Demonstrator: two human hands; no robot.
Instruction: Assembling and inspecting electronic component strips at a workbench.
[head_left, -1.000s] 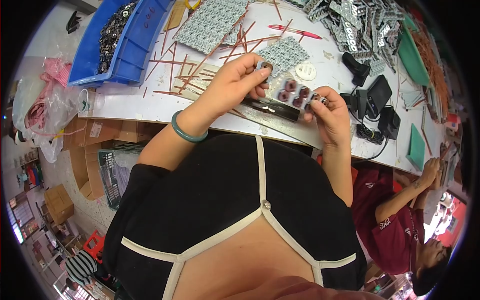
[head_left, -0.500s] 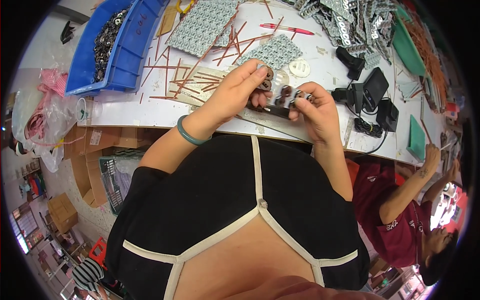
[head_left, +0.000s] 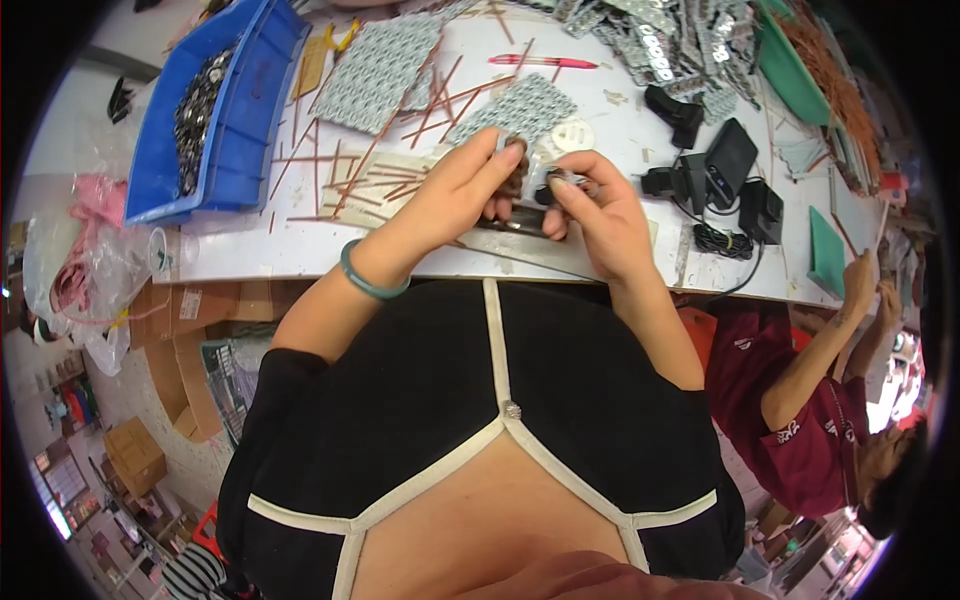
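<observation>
My left hand (head_left: 466, 188) is raised over the near edge of the white table, its thumb and fingers closed on brown, button-like discs (head_left: 514, 150), partly hidden by the fingers. Facing it across a small gap, my right hand (head_left: 598, 208) pinches a small dark piece with a shiny side (head_left: 551, 183); its shape is mostly covered. Beneath both hands lies a long grey metal strip (head_left: 520, 246) along the table edge. Just beyond them, a cream disc with slots (head_left: 573, 134) rests beside a grey patterned sheet (head_left: 520, 105).
At left stands a blue bin (head_left: 245, 120) of small dark parts. Thin brown sticks (head_left: 425, 128), a larger patterned sheet (head_left: 375, 75) and a pink pen (head_left: 543, 61) lie beyond. Silvery strips (head_left: 660, 45) are heaped far right, near black devices (head_left: 728, 165). A co-worker (head_left: 785, 400) sits at right.
My hands have drawn closer together. The discs in the left hand and the piece in the right have turned and show less of their faces. The whole view has shifted slightly.
</observation>
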